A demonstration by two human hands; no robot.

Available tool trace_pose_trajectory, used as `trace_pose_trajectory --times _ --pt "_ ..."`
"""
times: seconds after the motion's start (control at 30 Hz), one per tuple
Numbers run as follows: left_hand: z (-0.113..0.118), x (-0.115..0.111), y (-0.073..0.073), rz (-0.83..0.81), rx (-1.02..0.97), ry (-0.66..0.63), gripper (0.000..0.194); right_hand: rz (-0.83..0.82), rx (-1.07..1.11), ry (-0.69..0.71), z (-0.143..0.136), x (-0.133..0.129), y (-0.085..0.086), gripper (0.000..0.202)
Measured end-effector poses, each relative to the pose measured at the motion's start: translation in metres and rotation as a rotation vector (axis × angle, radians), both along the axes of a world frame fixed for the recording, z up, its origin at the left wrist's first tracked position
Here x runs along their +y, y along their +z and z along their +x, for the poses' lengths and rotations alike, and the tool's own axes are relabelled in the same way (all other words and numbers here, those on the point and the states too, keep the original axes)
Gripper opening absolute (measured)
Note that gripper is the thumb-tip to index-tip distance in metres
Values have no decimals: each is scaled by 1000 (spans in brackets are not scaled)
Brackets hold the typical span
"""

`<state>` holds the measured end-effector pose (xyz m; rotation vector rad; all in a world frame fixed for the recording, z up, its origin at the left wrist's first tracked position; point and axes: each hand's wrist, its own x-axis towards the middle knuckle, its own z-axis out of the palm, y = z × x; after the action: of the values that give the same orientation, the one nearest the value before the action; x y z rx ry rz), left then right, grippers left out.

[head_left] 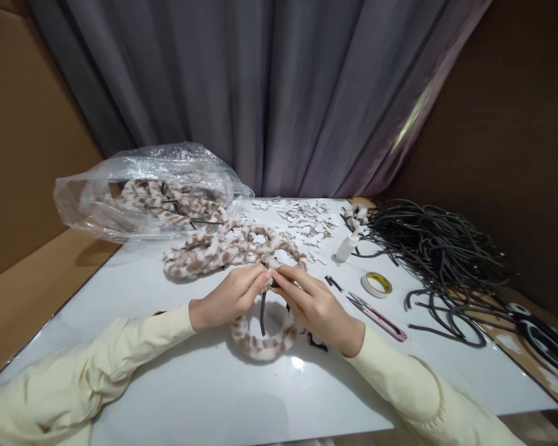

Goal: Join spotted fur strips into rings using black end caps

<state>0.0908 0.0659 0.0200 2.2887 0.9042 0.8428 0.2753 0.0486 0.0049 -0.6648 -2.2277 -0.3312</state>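
Observation:
My left hand (240, 291) and my right hand (314, 300) meet over the table, both pinching the top of a fluffy white-and-brown ring (264, 348). The lower part of this plush loop hangs toward the table surface. A black cord end (263, 316) sticks down inside the loop from beneath my fingertips. My fingers cover the spot where the ends come together, so the join is hidden. Right behind my hands lies a pile of similar plush strips (199, 253).
A clear plastic bag (153, 164) with more strips stands at the back left. Small metal pieces (307, 217) lie scattered behind. Rightward are a white bottle (347, 246), a tape roll (376, 284), pink thread snips (379, 317), black cords (437, 241) and large scissors (542, 337).

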Motion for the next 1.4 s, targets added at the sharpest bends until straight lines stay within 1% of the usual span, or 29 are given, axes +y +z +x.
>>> trace_pose_trajectory --times 0.13,0.2,0.27,0.33,0.43,0.5,0.6,0.67,0.8,0.97,1.0,1.07,1.13,1.2,1.27,1.3,1.4 --pt "1 0 4 -242 -69 35 32 110 -13 -35 1 -3 2 28" --pt "2 0 4 -333 -114 40 32 180 -48 -13 0 -6 4 25" --pt "2 0 4 -368 -137 47 31 232 -102 26 -2 -9 6 20" --pt "3 -1 2 -356 -136 66 31 239 -147 56 -6 -12 7 18" --pt "3 -2 0 -255 -88 81 32 184 -179 109 -11 -14 5 17" --pt "4 -2 -2 -101 -16 54 30 164 -173 164 -11 -15 2 16" --pt "3 -3 -3 147 111 -5 26 174 -113 243 -8 -15 -2 17" --pt "3 -3 -4 245 171 -25 25 170 -53 288 -5 -15 -5 19" --pt "2 -2 -4 334 219 -13 25 146 31 324 0 -13 -8 23" --pt "1 1 -6 322 258 -8 25 139 3 356 1 -13 -8 24" --pt "0 2 -7 322 269 -15 24 104 37 339 1 -13 -7 24" --pt "-1 3 -9 348 299 -48 23 -12 170 282 1 -13 -4 25" --pt "-3 3 -10 418 341 -105 23 -167 342 199 0 -12 1 24" --pt "-3 1 -10 526 374 -168 23 -332 495 115 -1 -9 4 17" --pt "-3 -1 -10 646 368 -218 24 -536 606 50 -3 -5 6 9" --pt "-2 -2 -10 703 353 -231 25 -663 653 34 -4 -3 7 8" --pt "-1 -5 -12 857 325 -226 24 -1073 737 15 -6 2 7 18"
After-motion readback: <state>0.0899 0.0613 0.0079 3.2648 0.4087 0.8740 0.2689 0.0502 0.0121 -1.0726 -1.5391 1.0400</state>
